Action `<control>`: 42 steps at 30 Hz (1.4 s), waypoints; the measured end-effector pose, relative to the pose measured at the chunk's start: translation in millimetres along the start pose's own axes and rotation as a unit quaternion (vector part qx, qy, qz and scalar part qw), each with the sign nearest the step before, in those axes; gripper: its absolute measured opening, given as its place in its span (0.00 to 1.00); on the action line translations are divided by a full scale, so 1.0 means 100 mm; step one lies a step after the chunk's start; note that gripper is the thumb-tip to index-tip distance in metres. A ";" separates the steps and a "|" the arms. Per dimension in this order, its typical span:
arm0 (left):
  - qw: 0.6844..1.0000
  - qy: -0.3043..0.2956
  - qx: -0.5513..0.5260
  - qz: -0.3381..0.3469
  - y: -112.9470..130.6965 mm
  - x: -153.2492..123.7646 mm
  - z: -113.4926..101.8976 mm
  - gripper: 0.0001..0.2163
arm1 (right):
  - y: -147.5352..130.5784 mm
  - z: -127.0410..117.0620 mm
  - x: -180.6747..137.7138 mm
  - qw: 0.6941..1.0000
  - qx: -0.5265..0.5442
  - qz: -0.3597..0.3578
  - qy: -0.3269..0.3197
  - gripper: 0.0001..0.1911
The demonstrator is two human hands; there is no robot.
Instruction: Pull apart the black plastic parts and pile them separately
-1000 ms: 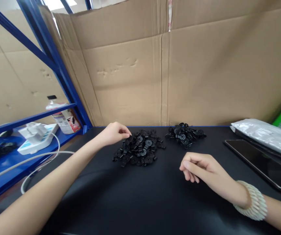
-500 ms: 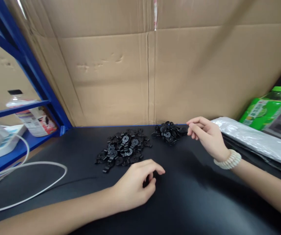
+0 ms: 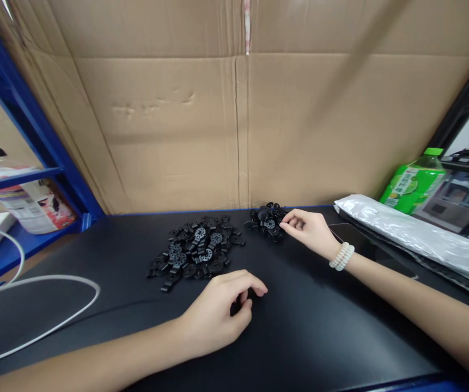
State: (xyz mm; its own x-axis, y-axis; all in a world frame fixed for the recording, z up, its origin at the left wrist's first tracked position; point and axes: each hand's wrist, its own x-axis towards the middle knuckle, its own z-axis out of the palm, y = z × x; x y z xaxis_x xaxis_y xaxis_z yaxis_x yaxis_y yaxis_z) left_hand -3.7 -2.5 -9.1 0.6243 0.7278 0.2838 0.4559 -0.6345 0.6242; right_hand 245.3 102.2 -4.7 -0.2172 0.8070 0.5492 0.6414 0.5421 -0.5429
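Two heaps of small black round plastic parts lie on a black mat (image 3: 320,332). The large pile (image 3: 195,251) is left of centre and the small pile (image 3: 266,220) sits behind it near the cardboard. My right hand (image 3: 310,231), with a white bead bracelet on its wrist, reaches to the small pile's right edge. Its thumb and forefinger pinch a black part there. My left hand (image 3: 221,310) rests on the mat in front of the large pile with fingers curled toward the thumb. Against the black mat I cannot make out whether anything is in it.
A cardboard wall (image 3: 234,120) closes the back. A blue shelf frame (image 3: 34,130) with a bottle (image 3: 30,201) stands at left, and a white cable (image 3: 54,321) loops over the mat. A silver plastic bag (image 3: 414,234), a green bottle (image 3: 412,182) and a dark flat tablet (image 3: 365,245) lie at right.
My left hand left the large pile and came back to the mat's middle. My right hand moved from the mat's front to the small pile. The view has swung to the right.
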 end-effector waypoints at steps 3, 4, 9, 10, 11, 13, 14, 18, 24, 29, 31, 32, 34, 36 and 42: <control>1.000 0.002 0.001 0.000 0.00 0.00 0.00 0.18 | -0.03 0.00 0.01 1.000 -0.002 -0.002 0.016 0.10; 1.000 0.004 0.001 0.000 0.00 0.00 0.00 0.18 | -0.05 -0.01 0.00 1.000 -0.001 -0.002 0.025 0.10; 1.000 0.021 -0.011 -0.003 0.00 0.01 0.00 0.17 | -0.15 -0.11 -0.04 0.997 0.015 -0.005 0.073 0.12; 1.000 0.025 -0.016 -0.006 -0.01 0.01 0.01 0.17 | -0.17 -0.14 -0.05 0.996 0.018 -0.006 0.083 0.12; 0.999 0.030 -0.020 -0.011 -0.01 0.02 0.01 0.17 | -0.19 -0.16 -0.06 0.995 0.019 -0.006 0.094 0.12; 0.999 0.037 -0.027 -0.023 -0.01 0.02 0.01 0.16 | -0.24 -0.19 -0.08 0.994 -0.001 -0.018 0.112 0.11; 0.998 0.040 -0.030 -0.029 -0.01 0.03 0.01 0.15 | -0.26 -0.20 -0.09 0.993 -0.020 -0.030 0.114 0.11; 0.996 0.065 -0.048 -0.047 0.00 0.03 0.00 0.14 | -0.45 -0.19 -0.16 0.998 0.005 -0.042 0.056 0.11; 0.982 0.123 -0.135 -0.054 0.02 0.03 0.00 0.24 | -0.79 -0.08 -0.34 0.947 0.238 0.090 -0.196 0.12; 0.979 0.109 -0.167 -0.039 0.04 0.02 0.00 0.19 | -0.84 -0.02 -0.43 0.918 0.268 0.122 -0.267 0.10; 0.974 0.095 -0.198 -0.057 0.05 0.02 0.00 0.18 | -0.83 -0.01 -0.44 0.917 0.267 0.123 -0.271 0.10; 0.969 0.089 -0.218 -0.072 0.06 0.02 0.00 0.18 | -0.82 -0.01 -0.44 0.917 0.265 0.123 -0.273 0.10; 0.957 0.077 -0.260 -0.104 0.06 0.01 0.01 0.14 | -0.83 0.00 -0.45 0.914 0.268 0.122 -0.281 0.10; 0.942 0.076 -0.298 -0.138 0.07 0.01 0.02 0.08 | -0.84 0.01 -0.47 0.903 0.280 0.125 -0.299 0.10; 0.896 0.102 -0.384 -0.197 0.04 0.00 0.05 0.12 | -0.87 0.09 -0.54 0.898 0.300 0.109 -0.302 0.09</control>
State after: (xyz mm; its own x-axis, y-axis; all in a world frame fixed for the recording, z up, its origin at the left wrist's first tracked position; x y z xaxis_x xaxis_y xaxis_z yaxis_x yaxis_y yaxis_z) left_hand 1.4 -6.6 -9.8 0.3455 0.9384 0.0096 -0.0040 -0.0088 1.0000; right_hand 194.6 12.9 7.3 -0.6098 0.7915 0.0418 0.2441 0.2378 -0.9401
